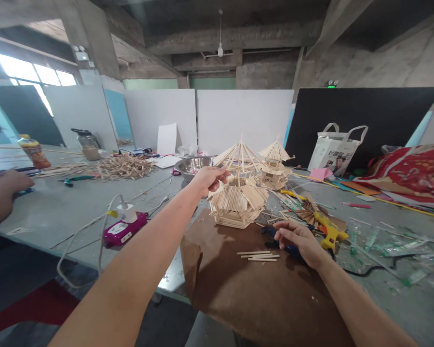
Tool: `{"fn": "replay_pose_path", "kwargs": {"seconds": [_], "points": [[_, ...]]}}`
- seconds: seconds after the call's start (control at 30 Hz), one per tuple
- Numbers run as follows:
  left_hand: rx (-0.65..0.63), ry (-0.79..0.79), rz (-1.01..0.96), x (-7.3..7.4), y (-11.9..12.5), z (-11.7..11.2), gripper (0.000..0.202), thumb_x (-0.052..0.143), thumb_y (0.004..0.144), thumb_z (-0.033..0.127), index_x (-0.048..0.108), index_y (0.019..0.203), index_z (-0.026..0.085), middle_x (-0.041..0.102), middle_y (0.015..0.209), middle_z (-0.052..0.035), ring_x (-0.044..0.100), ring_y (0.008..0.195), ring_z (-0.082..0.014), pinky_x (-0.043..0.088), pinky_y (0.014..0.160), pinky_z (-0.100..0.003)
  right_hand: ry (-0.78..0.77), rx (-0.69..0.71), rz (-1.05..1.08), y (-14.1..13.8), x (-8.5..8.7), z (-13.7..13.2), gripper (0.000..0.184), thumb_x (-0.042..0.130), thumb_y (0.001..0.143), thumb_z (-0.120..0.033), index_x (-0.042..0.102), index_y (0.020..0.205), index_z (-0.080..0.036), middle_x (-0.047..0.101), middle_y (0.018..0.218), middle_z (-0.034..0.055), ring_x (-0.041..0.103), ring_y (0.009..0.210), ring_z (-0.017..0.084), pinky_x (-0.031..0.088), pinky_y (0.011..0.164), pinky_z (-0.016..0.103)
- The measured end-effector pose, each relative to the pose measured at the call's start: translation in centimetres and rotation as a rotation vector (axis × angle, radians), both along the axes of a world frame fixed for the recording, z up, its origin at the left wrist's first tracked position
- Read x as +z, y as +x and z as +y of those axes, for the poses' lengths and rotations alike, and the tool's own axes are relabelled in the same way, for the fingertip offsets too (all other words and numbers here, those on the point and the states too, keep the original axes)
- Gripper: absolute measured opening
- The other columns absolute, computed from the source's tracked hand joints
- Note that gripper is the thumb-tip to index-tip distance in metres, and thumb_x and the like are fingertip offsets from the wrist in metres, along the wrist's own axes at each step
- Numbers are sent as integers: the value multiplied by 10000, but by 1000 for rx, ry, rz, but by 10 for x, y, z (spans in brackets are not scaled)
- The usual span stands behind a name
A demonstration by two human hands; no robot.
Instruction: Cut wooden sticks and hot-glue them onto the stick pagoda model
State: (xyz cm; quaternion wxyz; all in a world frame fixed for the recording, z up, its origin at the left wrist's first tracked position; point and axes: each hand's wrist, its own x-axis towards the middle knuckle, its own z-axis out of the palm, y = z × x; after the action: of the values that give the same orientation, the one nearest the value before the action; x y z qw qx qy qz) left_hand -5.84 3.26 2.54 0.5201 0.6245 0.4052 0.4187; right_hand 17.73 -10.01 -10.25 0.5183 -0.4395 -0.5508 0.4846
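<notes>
My left hand [209,179] is closed on the edge of a cone-shaped roof frame of thin wooden sticks [239,157], held just above a hexagonal stick pavilion base [237,205] that stands on a brown board [253,284]. My right hand [299,241] lies over a dark blue tool [271,233] on the board, fingers curled on it. A few loose sticks [259,256] lie left of that hand. A second finished stick pavilion [275,166] stands behind.
A yellow glue gun [331,232] lies right of my right hand amid plastic scraps. A steel bowl [193,165], a stick pile [125,166], a purple power strip [125,227] and a tote bag [334,149] sit around. Another person's hand [2,190] is at the left edge.
</notes>
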Motion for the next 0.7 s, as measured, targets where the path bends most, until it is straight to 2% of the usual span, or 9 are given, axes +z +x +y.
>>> {"fn": "replay_pose_path", "kwargs": {"seconds": [0.47, 0.7], "points": [[-81, -196, -105, 6, 4, 6, 233, 509, 715, 294, 597, 670, 83, 520, 444, -4, 258, 253, 3, 101, 272, -168, -18, -3, -14, -2, 1, 0, 263, 562, 673, -366, 555, 846, -169, 583, 643, 1, 500, 497, 89, 375, 524, 241], [-151, -231, -132, 6, 4, 8, 212, 508, 716, 298, 591, 713, 102, 530, 458, 2, 247, 242, 4, 94, 267, -156, -10, 1, -32, -2, 0, 0, 282, 559, 671, -380, 554, 850, -162, 581, 643, 8, 498, 498, 94, 381, 525, 248]]}}
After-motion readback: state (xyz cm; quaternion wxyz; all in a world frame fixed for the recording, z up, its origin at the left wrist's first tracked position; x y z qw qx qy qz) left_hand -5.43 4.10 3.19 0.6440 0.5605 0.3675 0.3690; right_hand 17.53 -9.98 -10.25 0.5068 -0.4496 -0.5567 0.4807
